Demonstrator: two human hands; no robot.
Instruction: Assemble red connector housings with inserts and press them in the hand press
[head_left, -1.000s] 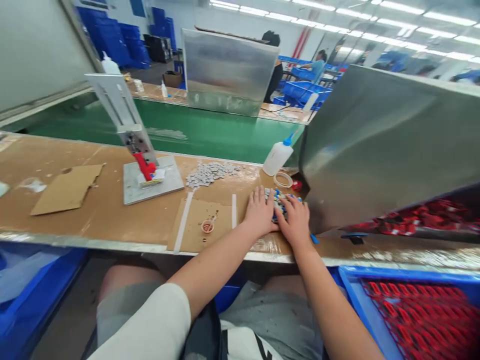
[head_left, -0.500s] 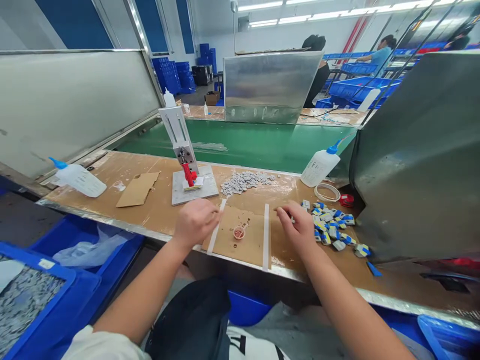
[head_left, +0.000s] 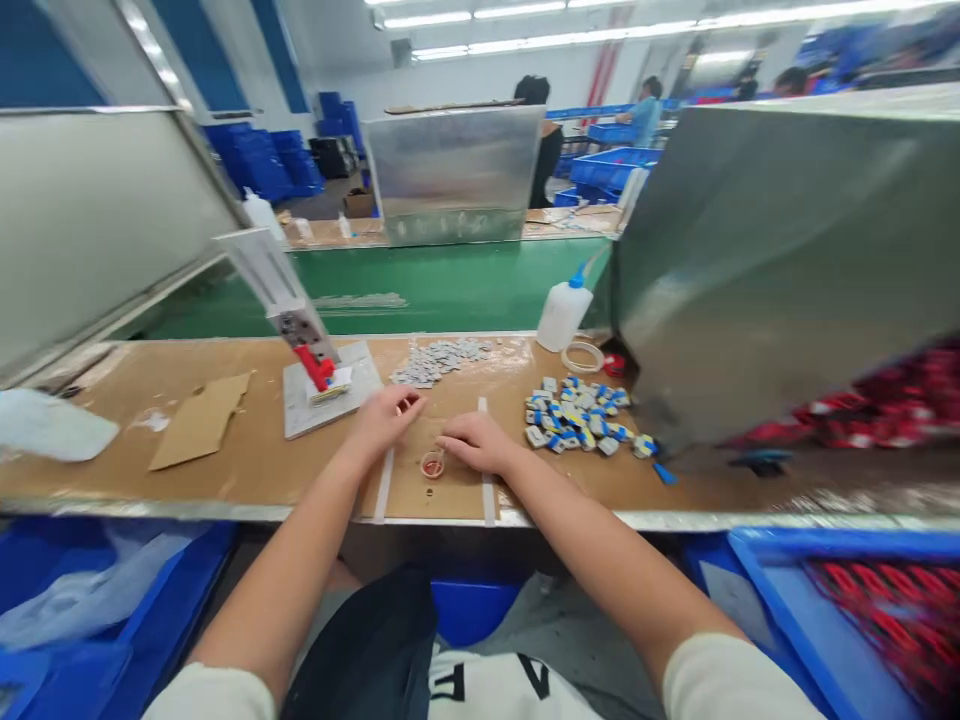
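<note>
My left hand (head_left: pixel 390 415) is curled at the near side of a pile of small flat grey pieces (head_left: pixel 435 360), its thumb and fingers bent toward each other. Whatever it may hold is too small to make out. Over a cardboard sheet (head_left: pixel 401 497) edged with white tape strips, my right hand (head_left: pixel 478 442) points left with its fingers pressed together. Its fingertips are near a small round cup (head_left: pixel 432 464) with reddish contents; anything between them is hidden. A dark speck (head_left: pixel 429 492) lies below the cup.
Left stands a clamp fixture with a red handle (head_left: pixel 315 368) on a metal plate (head_left: pixel 360 375). Right are blue-and-white blocks (head_left: pixel 577 410), a tape ring (head_left: pixel 582 356) and a squeeze bottle (head_left: pixel 564 315). A green belt (head_left: pixel 450 290) runs behind; a metal panel (head_left: pixel 720 280) bounds the right.
The view has swung to the right. My right hand has moved left over the cardboard, close to the cup. My left hand has shifted toward the grey pile.
</note>
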